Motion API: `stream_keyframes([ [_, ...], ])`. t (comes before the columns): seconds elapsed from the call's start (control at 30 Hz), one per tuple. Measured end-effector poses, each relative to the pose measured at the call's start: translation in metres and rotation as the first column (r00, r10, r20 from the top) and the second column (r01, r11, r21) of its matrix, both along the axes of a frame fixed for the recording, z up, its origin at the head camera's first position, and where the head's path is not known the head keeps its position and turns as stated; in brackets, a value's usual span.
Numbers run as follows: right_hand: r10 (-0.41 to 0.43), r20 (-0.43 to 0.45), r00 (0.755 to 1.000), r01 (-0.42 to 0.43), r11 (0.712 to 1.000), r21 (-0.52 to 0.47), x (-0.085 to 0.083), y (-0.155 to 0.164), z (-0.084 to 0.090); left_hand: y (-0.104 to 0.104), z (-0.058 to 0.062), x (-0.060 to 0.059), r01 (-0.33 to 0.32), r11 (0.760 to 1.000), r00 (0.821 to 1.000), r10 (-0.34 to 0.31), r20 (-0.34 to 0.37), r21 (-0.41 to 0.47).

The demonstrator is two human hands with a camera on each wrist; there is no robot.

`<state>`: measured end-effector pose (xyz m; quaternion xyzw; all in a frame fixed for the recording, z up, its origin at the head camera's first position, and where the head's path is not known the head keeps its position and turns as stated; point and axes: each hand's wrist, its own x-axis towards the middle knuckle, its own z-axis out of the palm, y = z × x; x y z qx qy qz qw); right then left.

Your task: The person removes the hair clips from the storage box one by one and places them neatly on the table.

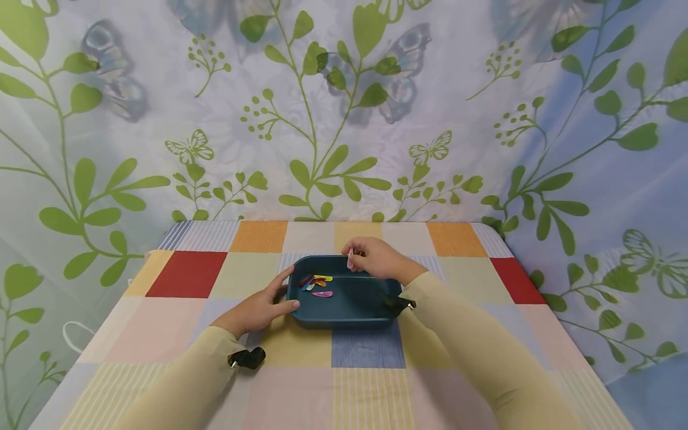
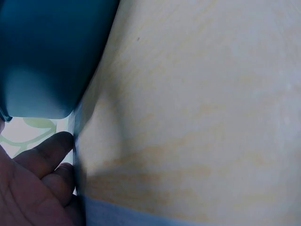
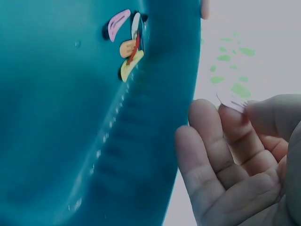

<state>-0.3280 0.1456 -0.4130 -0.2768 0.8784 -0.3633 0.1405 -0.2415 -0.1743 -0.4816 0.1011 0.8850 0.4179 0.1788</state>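
A dark teal tray [image 1: 344,313] sits in the middle of the checked tablecloth. Several coloured hair clips [image 1: 317,283] lie in its left part, also seen in the right wrist view as hair clips [image 3: 126,44]. My left hand [image 1: 258,309] rests against the tray's left rim, fingers straight along it; the left wrist view shows the tray wall [image 2: 42,56] beside my fingers [image 2: 44,155]. My right hand [image 1: 376,257] hovers over the tray's far rim and pinches a small pale pink clip [image 1: 350,259] between thumb and forefinger. That clip [image 3: 231,100] shows at the fingertips.
The checked tablecloth [image 1: 365,382] covers the table, with bare cloth on all sides of the tray. A leaf-and-butterfly curtain [image 1: 344,119] hangs right behind the table's far edge and along both sides.
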Motion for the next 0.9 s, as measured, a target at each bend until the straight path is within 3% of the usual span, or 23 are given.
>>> stream_keyframes([
  [0.53,-0.153,0.024,0.988,0.155,0.986,-0.069,0.006,0.053,0.012,0.002,0.002,0.002,0.003,1.0,1.0,-0.003,0.01,-0.012],
  [0.9,-0.279,-0.042,0.959,0.279,0.96,0.002,0.003,0.099,0.003,0.003,0.005,0.002,0.009,1.0,1.0,-0.008,0.017,-0.014],
])
